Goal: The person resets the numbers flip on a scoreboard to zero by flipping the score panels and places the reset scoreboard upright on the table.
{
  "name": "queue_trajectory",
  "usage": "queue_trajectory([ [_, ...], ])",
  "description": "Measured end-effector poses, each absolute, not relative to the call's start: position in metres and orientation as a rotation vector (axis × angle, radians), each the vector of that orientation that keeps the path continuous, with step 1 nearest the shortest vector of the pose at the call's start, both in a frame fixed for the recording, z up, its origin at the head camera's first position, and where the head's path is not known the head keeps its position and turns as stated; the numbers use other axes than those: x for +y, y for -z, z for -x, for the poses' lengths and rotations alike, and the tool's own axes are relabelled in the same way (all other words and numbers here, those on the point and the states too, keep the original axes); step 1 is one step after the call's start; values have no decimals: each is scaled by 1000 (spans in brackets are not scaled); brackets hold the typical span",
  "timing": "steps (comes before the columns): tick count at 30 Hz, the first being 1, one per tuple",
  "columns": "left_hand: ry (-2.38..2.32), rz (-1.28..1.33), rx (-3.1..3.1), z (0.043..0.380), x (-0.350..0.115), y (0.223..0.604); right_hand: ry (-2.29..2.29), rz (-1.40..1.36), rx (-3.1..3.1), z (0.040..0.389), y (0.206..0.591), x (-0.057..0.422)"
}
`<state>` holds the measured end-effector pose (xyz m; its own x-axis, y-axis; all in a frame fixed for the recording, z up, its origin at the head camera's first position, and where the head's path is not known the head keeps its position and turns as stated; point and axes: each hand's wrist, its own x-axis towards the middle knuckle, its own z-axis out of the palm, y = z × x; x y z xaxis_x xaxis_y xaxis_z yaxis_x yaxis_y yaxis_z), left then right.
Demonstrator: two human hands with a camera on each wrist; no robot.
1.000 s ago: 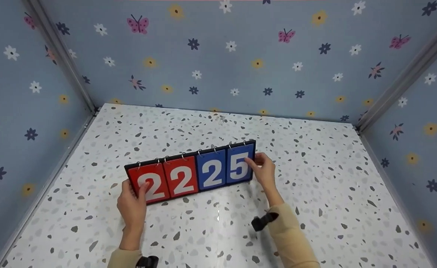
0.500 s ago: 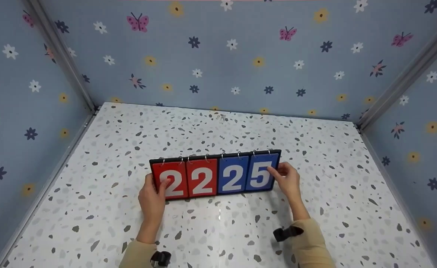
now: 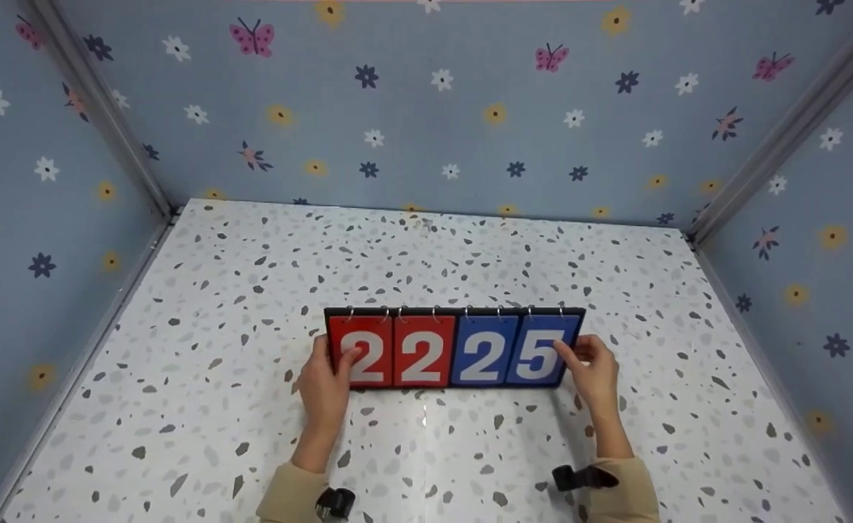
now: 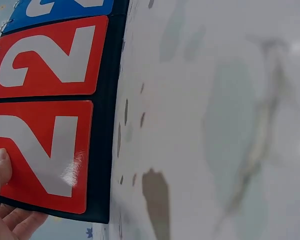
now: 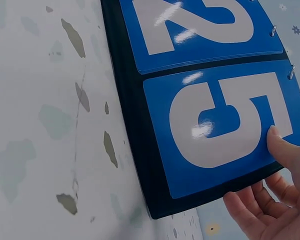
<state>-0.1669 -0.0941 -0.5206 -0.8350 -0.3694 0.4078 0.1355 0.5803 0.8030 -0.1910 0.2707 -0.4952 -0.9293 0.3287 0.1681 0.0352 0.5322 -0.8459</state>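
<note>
Two thumbs [image 3: 351, 356] lie on the front of one flip scoreboard [image 3: 454, 356], and the other fingers [image 5: 250, 212] are bent behind its short edges, so it is grasped from both ends. The left hand [image 3: 325, 385] pinches the end with the red cards [image 3: 421, 359]; its thumb touches the outer digit 2. The right hand [image 3: 595, 374] pinches the end with the blue cards [image 3: 481, 356], and its thumb tip rests on the card with the 5, at the right side of this digit. From left to right the white digits are 2, 2, 2 and 5. Each card hangs by two metal rings [image 3: 468, 311] from the upper edge of the black backing [image 4: 104, 120]. The scoreboard leans back, its face turned to the person, above the near middle part of the white speckled tabletop [image 3: 216, 407]; whether its lower edge touches there, I cannot tell. Behind the wrists come beige sleeves [image 3: 288, 494], and next to each cuff sits a small black device [image 3: 336, 503]. Farther away, blue panels [image 3: 470, 47] with printed flowers and butterflies enclose the tabletop at the back and both sides, with grey metal posts [image 3: 99, 102] in the corners.
</note>
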Motion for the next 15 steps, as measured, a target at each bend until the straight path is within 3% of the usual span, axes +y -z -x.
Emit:
queue_trajectory([
  [15, 1345, -93, -2209, 166, -77, 526, -1381, 372, -2381, 175, 498, 285],
])
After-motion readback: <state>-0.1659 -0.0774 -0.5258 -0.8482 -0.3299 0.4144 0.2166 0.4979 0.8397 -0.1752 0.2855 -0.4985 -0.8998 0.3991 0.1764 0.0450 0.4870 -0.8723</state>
